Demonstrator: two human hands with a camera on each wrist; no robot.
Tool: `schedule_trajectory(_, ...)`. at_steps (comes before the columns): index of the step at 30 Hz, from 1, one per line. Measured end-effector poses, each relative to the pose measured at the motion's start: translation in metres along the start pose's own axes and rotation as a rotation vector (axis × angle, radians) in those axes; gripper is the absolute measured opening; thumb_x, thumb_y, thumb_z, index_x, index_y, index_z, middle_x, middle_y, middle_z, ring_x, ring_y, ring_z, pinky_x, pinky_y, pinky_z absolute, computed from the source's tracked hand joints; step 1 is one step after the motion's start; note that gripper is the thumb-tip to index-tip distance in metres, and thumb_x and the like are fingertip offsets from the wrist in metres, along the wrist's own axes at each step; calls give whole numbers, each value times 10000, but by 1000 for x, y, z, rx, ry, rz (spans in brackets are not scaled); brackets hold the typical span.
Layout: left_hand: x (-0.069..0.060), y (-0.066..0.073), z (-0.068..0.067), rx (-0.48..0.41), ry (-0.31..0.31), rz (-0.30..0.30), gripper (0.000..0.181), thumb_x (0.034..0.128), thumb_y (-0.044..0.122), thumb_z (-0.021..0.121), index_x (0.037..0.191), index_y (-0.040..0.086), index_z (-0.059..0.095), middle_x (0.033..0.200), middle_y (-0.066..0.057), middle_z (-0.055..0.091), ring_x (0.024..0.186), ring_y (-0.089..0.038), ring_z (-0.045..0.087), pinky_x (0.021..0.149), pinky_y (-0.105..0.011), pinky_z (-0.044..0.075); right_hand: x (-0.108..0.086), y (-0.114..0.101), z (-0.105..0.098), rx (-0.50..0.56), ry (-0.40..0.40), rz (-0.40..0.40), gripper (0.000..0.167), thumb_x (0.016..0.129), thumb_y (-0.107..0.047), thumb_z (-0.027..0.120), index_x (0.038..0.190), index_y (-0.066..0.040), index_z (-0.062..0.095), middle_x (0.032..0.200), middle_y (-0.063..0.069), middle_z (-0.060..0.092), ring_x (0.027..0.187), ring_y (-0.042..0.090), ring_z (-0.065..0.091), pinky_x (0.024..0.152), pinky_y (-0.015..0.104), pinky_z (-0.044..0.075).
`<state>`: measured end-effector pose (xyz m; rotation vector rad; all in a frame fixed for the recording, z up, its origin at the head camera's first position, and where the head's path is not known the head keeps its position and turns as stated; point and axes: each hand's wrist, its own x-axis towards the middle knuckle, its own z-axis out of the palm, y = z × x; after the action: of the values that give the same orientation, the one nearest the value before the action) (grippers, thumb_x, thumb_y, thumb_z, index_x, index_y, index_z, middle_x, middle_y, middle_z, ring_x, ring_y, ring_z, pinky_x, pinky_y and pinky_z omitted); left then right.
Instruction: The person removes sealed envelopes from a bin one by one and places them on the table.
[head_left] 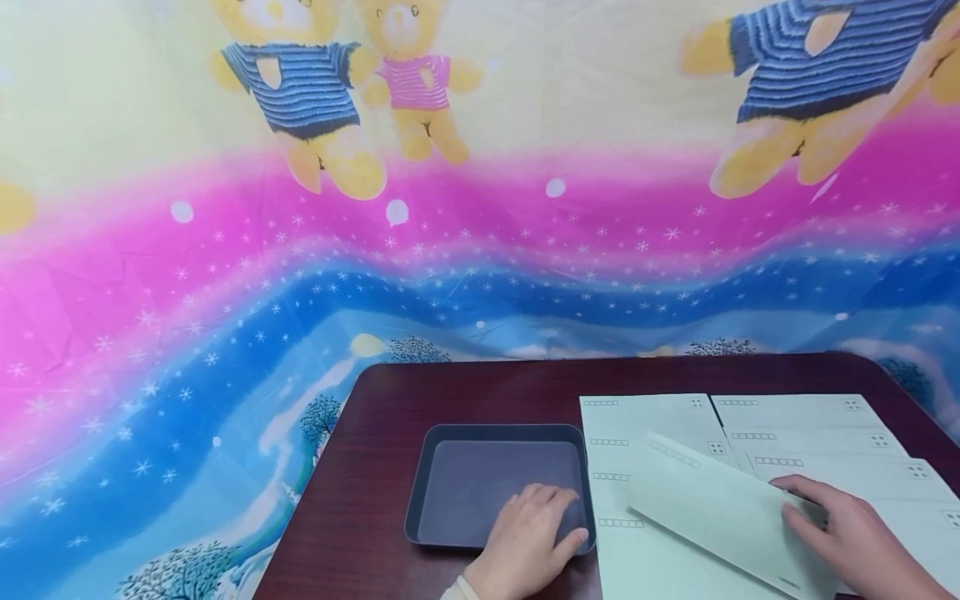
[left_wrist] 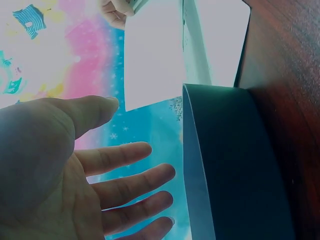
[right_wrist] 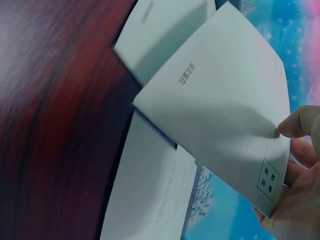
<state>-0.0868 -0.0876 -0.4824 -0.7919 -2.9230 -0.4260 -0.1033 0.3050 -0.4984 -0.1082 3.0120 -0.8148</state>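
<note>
My right hand point(head_left: 851, 521) pinches one end of a pale green envelope point(head_left: 731, 508) between thumb and fingers. In the head view this envelope is tilted above the overlapping envelopes on the table. The right wrist view shows the thumb on its face beside a printed stamp box, with fingers behind. My left hand point(head_left: 527, 533) is over the near right part of a dark grey tray point(head_left: 495, 432), holding nothing. The left wrist view shows its fingers point(left_wrist: 135, 185) spread and relaxed, apart from the tray wall point(left_wrist: 235, 165). Nothing lies in the tray.
Overlapping envelopes point(head_left: 660, 417) form a column right of the tray. A second overlapping group point(head_left: 802, 412) lies farther right. All rest on a dark reddish-brown table point(head_left: 337, 517). Behind it hangs a colourful cloth point(head_left: 480, 208) with bears and snowflakes.
</note>
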Motion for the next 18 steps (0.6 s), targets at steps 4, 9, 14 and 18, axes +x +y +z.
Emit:
schedule_trajectory(4,1,0,1,-4,-24,7,383,998,439,599,1305,215,647,1259,77,687,1195,-140,620,897,-376,548,-1,15,-3,-29,13,-14,291,968,-174,663,1209,-13,684,1192,256,690,916,182,684,714,409,564)
schedule_trajectory(9,2,2,5,11,-8,44,368,995,448,601,1285,227,655,1235,88,696,1165,-121,629,874,-347,549,-3,27,-7,-33,-21,10,291,954,-124,665,1174,66,670,1145,324,671,979,386,681,744,512,560)
schedule_trajectory(14,4,4,6,13,-3,58,354,990,448,609,1274,241,656,1219,103,697,1145,-100,630,856,-331,547,-6,46,-10,-56,-7,10,235,887,-76,720,1082,53,706,1038,251,716,834,222,688,734,510,559)
schedule_trajectory(18,4,5,6,16,-7,59,354,990,447,608,1274,241,654,1220,105,696,1145,-95,627,852,-330,544,-7,62,-11,-55,-14,38,195,854,-42,709,1025,51,718,976,207,734,735,96,642,760,555,546)
